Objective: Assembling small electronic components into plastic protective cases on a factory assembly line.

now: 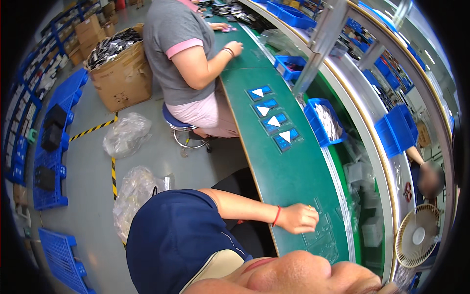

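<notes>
Workshop light falls on a long green-topped table (279, 176) that curves through the wide view, with a pale rail (320, 156) along its right long edge.

At the near end of this table, the fingers (309, 220) of the person's left hand (298, 219) are bent and bunched side by side; I cannot tell whether their tips are clamped on anything. The right hand is out of view. Just beside and partly under the left hand lie thin, clear plastic pieces (325, 241), between the middle of the tabletop and its right edge.

Being see-through on green, these pieces could easily be misjudged: their outlines seem to overlap, so two might lift as one, and a dragging wrist might slide one toward the rail. A hard pinch would probably bend them. They look flat and glossy, with roughly rectangular outlines shown mostly by bright edges.

Farther up the table, well apart from the hand, four flat blue rectangular pieces with white triangles (274, 122) form a row. Beyond the right edge sits a blue plastic bin of white strips (328, 121). Toward the far end, a co-worker in a grey top (183, 63) sits at the left edge.
</notes>
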A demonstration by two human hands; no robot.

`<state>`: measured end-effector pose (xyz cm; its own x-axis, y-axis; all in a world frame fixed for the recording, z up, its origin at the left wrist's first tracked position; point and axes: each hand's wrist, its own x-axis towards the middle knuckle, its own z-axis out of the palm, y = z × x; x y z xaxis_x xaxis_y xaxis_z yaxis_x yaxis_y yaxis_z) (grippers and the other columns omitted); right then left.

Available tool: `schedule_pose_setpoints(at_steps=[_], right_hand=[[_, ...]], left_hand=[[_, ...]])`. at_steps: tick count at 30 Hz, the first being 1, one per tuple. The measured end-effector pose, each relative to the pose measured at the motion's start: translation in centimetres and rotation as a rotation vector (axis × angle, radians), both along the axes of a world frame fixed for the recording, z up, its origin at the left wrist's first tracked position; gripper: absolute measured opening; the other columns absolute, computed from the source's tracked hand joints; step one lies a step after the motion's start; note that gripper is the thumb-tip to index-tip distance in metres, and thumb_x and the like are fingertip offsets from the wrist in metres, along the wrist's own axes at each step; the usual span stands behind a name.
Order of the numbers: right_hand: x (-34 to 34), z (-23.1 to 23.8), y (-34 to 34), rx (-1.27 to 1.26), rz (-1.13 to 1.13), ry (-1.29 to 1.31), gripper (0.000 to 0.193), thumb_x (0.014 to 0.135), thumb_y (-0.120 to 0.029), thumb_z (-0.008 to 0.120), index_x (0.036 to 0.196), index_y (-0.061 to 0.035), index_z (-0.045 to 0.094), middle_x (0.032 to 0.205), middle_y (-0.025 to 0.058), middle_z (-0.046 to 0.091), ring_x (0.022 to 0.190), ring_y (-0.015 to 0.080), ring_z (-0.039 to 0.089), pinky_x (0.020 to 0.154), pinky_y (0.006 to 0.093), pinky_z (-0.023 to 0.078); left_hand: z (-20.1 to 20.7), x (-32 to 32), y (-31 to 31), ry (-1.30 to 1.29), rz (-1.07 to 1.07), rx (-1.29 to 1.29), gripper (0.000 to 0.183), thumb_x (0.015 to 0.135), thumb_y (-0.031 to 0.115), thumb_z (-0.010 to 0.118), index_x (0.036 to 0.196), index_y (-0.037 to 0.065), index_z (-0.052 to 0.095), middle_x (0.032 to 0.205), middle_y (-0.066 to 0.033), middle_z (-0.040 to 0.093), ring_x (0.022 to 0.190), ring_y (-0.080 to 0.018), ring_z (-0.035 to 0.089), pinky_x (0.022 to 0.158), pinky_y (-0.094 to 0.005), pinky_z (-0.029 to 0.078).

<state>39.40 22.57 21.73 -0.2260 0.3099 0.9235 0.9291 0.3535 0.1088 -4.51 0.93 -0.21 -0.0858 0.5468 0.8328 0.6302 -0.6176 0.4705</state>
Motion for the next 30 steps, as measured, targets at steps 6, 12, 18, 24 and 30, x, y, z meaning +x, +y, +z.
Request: schedule_pose_setpoints(at_steps=[6, 12, 18, 24, 30], right_hand=[[-19.5, -6.6, -15.1, -0.928, 0.504, 0.136, 0.021, 0.08, -0.012, 0.068, 0.07, -0.0043, 0.051, 0.065, 0.0118, 0.054, 0.059, 0.0241, 0.053, 0.061, 0.037, 0.046], [-28.8, -14.1, -18.2, -1.142, 0.951, 0.363, 0.025, 0.081, -0.003, 0.065, 0.075, -0.0045, 0.042, 0.071, -0.0002, 0.036, 0.068, 0.0117, 0.033, 0.06, 0.0262, 0.032], [-29.7, -13.5, -16.1, -1.41, 1.048, 0.089, 0.057, 0.073, -0.015, 0.073, 0.125, -0.0031, 0.054, 0.109, 0.0133, 0.056, 0.091, 0.0236, 0.054, 0.083, 0.0349, 0.046], [-28.5, -15.3, -15.3, -1.647, 1.006, 0.245, 0.04, 0.08, -0.001, 0.066, 0.119, -0.0029, 0.053, 0.082, 0.0006, 0.057, 0.075, 0.0078, 0.051, 0.07, 0.0232, 0.042], [-29.4, -15.8, -13.3, -1.798, 1.132, 0.517, 0.045, 0.085, 0.002, 0.062, 0.127, -0.005, 0.047, 0.075, -0.0027, 0.053, 0.07, 0.0045, 0.049, 0.066, 0.0202, 0.04]], left_hand=[[0.9, 8.7, -0.5, -0.468, -0.714, -0.604, 0.096, 0.069, 0.029, 0.082, 0.145, 0.006, 0.027, 0.128, -0.013, 0.049, 0.114, -0.0224, 0.05, 0.085, -0.0352, 0.049], [-0.1, 8.3, -2.6, -0.909, -0.798, -0.631, 0.053, 0.074, 0.007, 0.073, 0.122, 0.0, 0.051, 0.11, -0.0048, 0.059, 0.106, -0.0142, 0.05, 0.09, -0.0317, 0.044], [0.3, 4.0, -5.8, -1.602, -0.849, -0.893, 0.05, 0.081, 0.0, 0.066, 0.127, 0.005, 0.048, 0.11, -0.0063, 0.059, 0.099, -0.0175, 0.062, 0.076, -0.0329, 0.057], [-0.4, 2.2, -6.0, -1.383, -0.826, -0.992, 0.057, 0.079, -0.002, 0.069, 0.131, 0.007, 0.045, 0.113, -0.0076, 0.06, 0.102, -0.0189, 0.063, 0.074, -0.0305, 0.059], [0.5, 0.2, -7.3, -1.443, -0.604, -0.858, 0.045, 0.085, 0.007, 0.068, 0.125, 0.007, 0.049, 0.112, -0.0045, 0.059, 0.098, -0.0157, 0.062, 0.073, -0.0292, 0.058]])
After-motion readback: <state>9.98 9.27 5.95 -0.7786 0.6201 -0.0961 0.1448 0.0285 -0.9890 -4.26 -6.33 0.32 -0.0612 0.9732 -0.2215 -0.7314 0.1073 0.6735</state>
